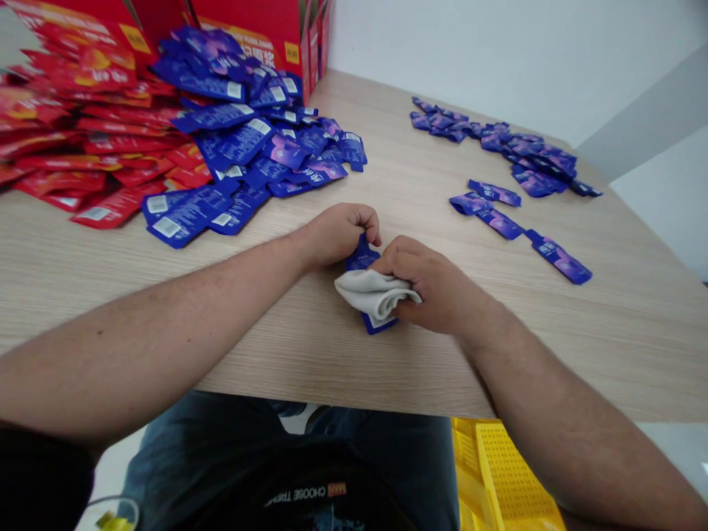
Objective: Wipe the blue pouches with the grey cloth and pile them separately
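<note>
A small blue sachet (362, 259) lies on the wooden table (332, 346) near its front edge. My left hand (340, 232) is closed and pinches the sachet's far end. My right hand (428, 284) is closed round a folded white cloth (373, 293), which rests on top of the sachet and covers its middle. Only the sachet's two ends show.
A heap of blue sachets (248, 140) lies at the back left beside red packets (77, 140) and red cartons (254, 29). More blue sachets (503, 147) are spread at the back right. A yellow crate (498, 472) stands on the floor below the table.
</note>
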